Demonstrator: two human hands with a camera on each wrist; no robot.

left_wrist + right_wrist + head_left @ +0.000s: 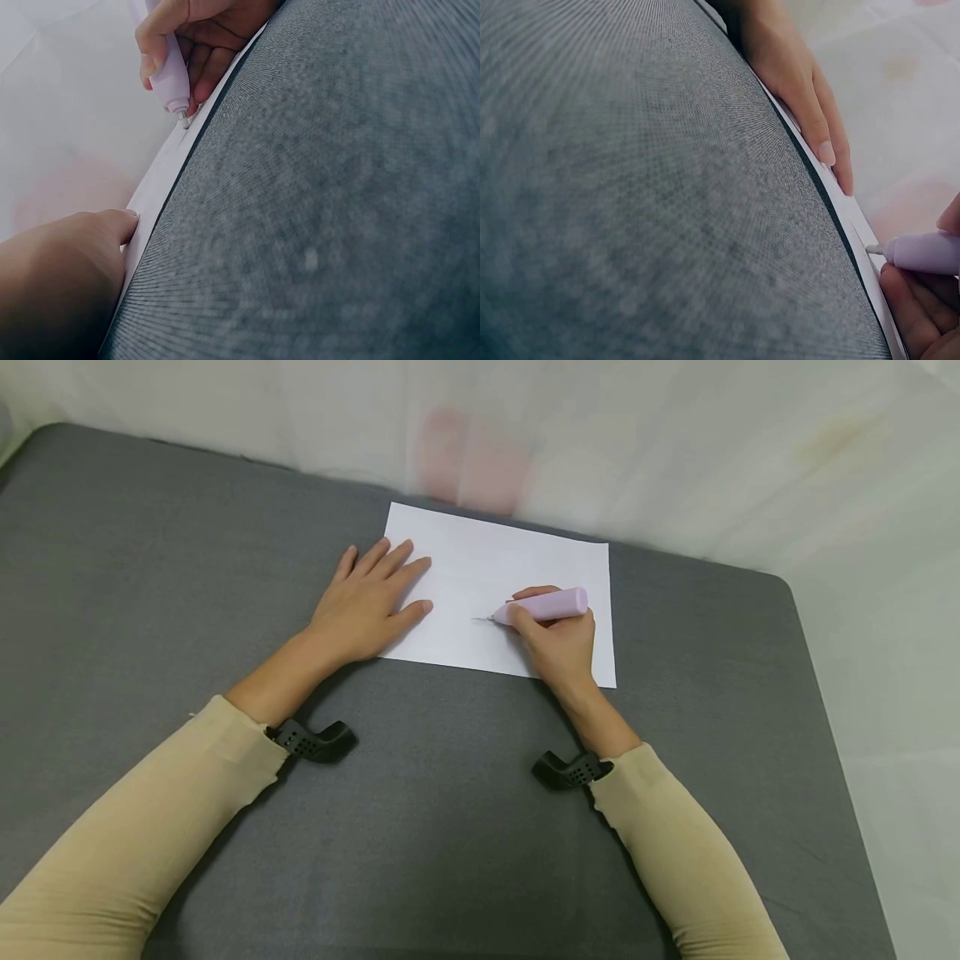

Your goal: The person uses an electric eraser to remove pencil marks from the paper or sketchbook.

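Right hand (558,643) grip pinches pen (546,605), tip on paper (495,568); left hand (367,606) flat.

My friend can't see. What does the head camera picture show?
A right hand holds a pink pen with its tip on a white sheet of paper, while the left hand lies flat on the sheet's left edge. The paper lies on a grey surface.

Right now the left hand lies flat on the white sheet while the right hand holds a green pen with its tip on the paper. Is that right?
One detail is wrong: the pen is pale pink, not green, as the head view shows. The rest stands: the left hand lies flat on the white sheet, and the right hand holds the pen with its tip on the paper.
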